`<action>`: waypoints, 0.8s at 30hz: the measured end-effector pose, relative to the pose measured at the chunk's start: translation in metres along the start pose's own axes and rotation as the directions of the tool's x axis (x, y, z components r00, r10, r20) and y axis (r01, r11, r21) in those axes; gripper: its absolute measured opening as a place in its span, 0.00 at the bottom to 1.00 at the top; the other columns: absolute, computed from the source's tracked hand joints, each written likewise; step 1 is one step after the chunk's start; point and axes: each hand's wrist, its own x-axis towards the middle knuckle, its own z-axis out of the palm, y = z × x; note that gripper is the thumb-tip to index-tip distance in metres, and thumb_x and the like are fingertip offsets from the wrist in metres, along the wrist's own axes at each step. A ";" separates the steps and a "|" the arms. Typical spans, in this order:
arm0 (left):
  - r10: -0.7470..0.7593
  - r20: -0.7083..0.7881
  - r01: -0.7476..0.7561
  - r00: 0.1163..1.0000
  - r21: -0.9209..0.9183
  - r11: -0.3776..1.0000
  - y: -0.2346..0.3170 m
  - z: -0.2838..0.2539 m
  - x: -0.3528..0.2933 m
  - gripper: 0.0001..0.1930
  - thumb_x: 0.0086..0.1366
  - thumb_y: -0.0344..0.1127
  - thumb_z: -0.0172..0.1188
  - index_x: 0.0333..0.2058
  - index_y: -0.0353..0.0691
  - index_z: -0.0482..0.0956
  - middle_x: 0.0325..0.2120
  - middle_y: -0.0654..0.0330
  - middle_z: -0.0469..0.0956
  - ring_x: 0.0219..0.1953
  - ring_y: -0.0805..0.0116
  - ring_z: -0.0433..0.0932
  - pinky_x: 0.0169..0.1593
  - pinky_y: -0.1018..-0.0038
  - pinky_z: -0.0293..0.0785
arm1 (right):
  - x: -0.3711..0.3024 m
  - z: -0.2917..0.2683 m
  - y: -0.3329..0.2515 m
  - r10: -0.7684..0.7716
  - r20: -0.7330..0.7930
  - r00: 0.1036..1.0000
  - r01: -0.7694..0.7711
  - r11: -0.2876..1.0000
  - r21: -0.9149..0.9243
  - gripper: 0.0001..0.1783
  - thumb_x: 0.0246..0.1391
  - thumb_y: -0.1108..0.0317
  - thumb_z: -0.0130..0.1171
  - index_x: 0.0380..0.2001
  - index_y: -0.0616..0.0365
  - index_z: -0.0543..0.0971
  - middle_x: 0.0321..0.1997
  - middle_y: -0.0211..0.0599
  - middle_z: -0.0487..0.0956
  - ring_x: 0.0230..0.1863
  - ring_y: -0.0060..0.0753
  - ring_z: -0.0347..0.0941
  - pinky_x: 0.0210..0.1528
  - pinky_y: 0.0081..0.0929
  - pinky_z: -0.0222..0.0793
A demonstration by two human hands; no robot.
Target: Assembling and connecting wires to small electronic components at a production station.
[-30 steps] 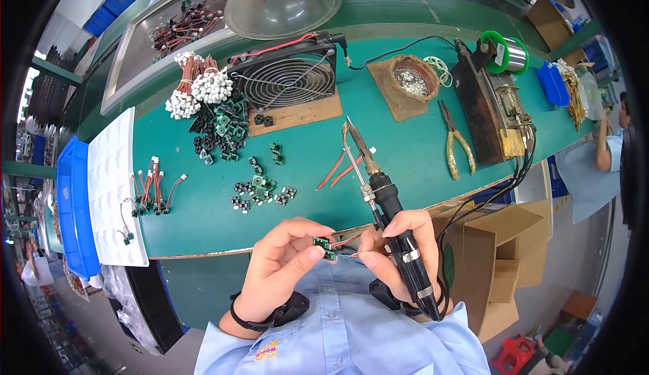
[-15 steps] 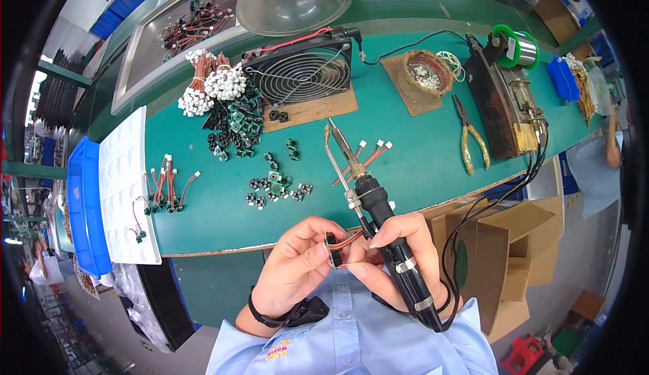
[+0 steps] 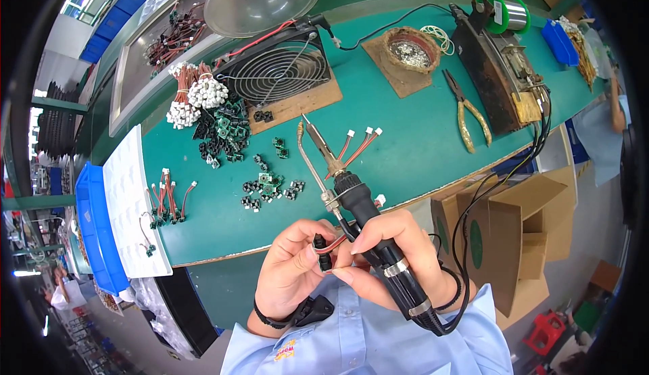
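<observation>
Between the thumb and fingers of my left hand (image 3: 287, 260) is a small circuit board (image 3: 322, 254) with black parts, its face turned sideways. Red and dark wires (image 3: 330, 246) run from it toward my right hand (image 3: 412, 243), which closes around the black handle of a soldering iron (image 3: 358, 198). That hand's thumb and fingertip also pinch near the wires. The iron points up and away, its tip above the green mat, with a thin metal tube alongside. Beyond it lie several loose connector wires (image 3: 364, 144). Small boards (image 3: 268, 187) sit on the mat to the left.
A fan (image 3: 277, 74) stands behind a heap of boards (image 3: 223, 131) and bundled white-connector wires (image 3: 203, 94). Rightward are a solder-scrap bowl (image 3: 411, 54), pliers (image 3: 466, 114), a metal soldering unit (image 3: 490, 71) and a solder spool (image 3: 503, 13). Wired boards (image 3: 169, 206) lie beside a white tray (image 3: 132, 199).
The view has shifted, so the bench items sit slightly differently in it. The board has turned a little in my left fingers. Both hands keep their holds.
</observation>
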 end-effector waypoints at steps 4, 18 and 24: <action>0.037 -0.068 -0.033 0.997 0.055 0.998 -0.002 0.007 0.001 0.13 0.63 0.35 0.54 0.42 0.32 0.69 0.39 0.55 0.70 0.40 0.68 0.72 0.43 0.74 0.69 | 0.001 -0.001 -0.001 -0.014 -0.021 1.000 0.014 1.000 -0.007 0.20 0.40 0.81 0.63 0.37 0.59 0.68 0.31 0.33 0.75 0.26 0.26 0.73 0.27 0.21 0.68; 0.059 -0.049 -0.056 0.997 0.051 0.997 -0.002 0.008 0.000 0.12 0.63 0.34 0.54 0.42 0.32 0.69 0.38 0.55 0.71 0.41 0.68 0.72 0.43 0.73 0.69 | 0.003 -0.004 -0.001 -0.058 0.021 0.998 0.059 0.996 -0.067 0.22 0.39 0.82 0.65 0.36 0.60 0.66 0.28 0.35 0.76 0.27 0.20 0.75 0.26 0.16 0.69; 0.059 -0.050 -0.055 0.997 0.076 0.996 -0.001 0.010 0.001 0.12 0.62 0.33 0.54 0.41 0.31 0.70 0.38 0.56 0.71 0.40 0.68 0.72 0.44 0.73 0.69 | 0.003 -0.005 -0.003 -0.049 0.019 0.999 0.050 0.996 -0.080 0.22 0.39 0.82 0.65 0.36 0.60 0.66 0.29 0.36 0.76 0.29 0.22 0.76 0.28 0.17 0.70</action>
